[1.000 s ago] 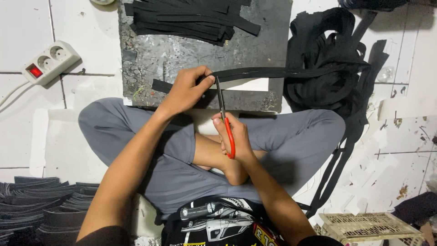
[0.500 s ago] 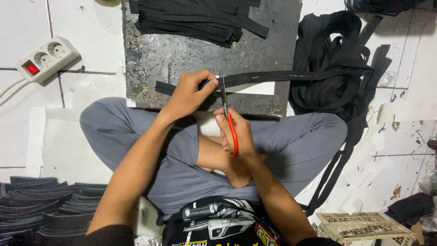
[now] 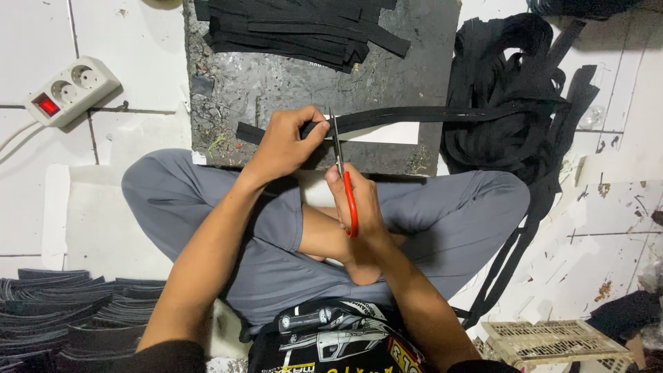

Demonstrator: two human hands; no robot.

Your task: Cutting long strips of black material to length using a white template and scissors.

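Two hands at work over a dark, scuffed cutting board (image 3: 276, 83), seen from above. Far left on the white tiled floor: a white power strip (image 3: 69, 90) with a glowing red switch. Bottom left: stacks of cut black strips (image 3: 62, 311), lying flat. Moving in: left hand (image 3: 283, 141) closed around a black strap (image 3: 428, 114), pinched between thumb and fingers just left of the blades, strap end poking out past the knuckles. Right beside it: red-handled scissors (image 3: 342, 166), blades upright across the strap, closed or nearly closed on it, exact gap too fine to tell. Right hand (image 3: 359, 204) curled shut through the red handle, resting above crossed legs in grey trousers (image 3: 449, 214). Top centre: another pile of cut black pieces (image 3: 304, 27) on the board. Further right: strap running taut into a big tangled heap of black webbing (image 3: 511, 97) on the floor. Bottom right: a pale plastic crate (image 3: 552, 338).
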